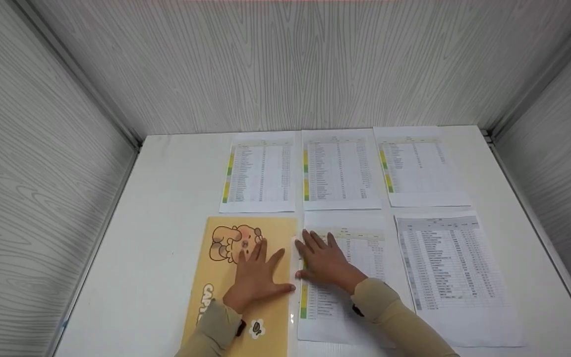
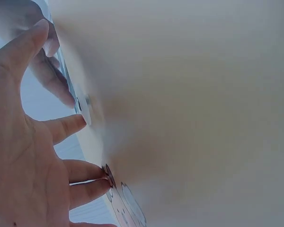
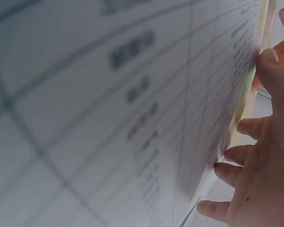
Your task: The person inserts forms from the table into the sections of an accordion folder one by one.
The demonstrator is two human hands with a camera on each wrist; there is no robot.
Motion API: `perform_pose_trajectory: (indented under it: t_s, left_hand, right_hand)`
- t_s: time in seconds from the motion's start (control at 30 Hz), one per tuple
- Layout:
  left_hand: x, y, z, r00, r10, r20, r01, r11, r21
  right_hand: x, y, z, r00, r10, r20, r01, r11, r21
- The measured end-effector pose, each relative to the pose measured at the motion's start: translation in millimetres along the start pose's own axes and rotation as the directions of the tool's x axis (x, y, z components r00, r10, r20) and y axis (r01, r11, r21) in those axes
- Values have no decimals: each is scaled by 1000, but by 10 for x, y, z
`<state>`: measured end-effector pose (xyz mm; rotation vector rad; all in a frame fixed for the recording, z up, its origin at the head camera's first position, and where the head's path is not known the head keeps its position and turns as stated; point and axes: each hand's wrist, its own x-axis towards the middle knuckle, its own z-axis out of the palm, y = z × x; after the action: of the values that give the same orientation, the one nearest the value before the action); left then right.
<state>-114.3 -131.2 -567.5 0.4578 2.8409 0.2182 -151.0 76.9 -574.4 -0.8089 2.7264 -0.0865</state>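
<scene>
My left hand (image 1: pixel 256 277) rests with spread fingers on a yellow folder (image 1: pixel 216 307) that carries a cartoon animal and white lettering. Its fingertips (image 2: pixel 102 182) press on the cover in the left wrist view. To its right, my right hand (image 1: pixel 326 260) lies spread on a printed sheet (image 1: pixel 340 322) with a table and a yellow-green strip. That hand's fingertips (image 3: pixel 227 156) touch the sheet near its left edge, beside the folder's right edge. The thumbs of both hands point toward each other across the border between folder and sheet.
Three printed sheets lie in a row at the back: left (image 1: pixel 260 173), middle (image 1: pixel 340 171) and right (image 1: pixel 417 168). Another sheet with a grey header (image 1: pixel 454 267) lies at the front right. Wood-grain panels (image 1: pixel 285 64) wall in the white table (image 1: pixel 132 258) at the back and sides.
</scene>
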Motion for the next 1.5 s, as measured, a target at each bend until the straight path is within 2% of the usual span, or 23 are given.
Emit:
perform_pose_trajectory:
  t_s: [0.33, 0.8, 1.17, 1.33, 1.5]
  left_hand:
    - [30, 82, 2, 999, -21, 43, 21, 1000, 3]
    - [31, 142, -72, 994, -44, 100, 52, 996, -77]
    - [56, 89, -200, 982, -24, 189, 57, 984, -168]
    - [63, 102, -278, 984, 4, 178, 30, 982, -186]
    - [38, 123, -392, 986, 36, 160, 0, 976, -217]
  right_hand:
    - [9, -16, 21, 999, 15, 33, -15, 1000, 14]
    - [24, 6, -6, 999, 4, 47, -7, 998, 59]
    - [42, -24, 8, 997, 26, 72, -32, 996, 83]
    - [17, -24, -19, 997, 33, 68, -39, 996, 76]
    - [-3, -9, -34, 998, 8, 57, -12, 998, 58]
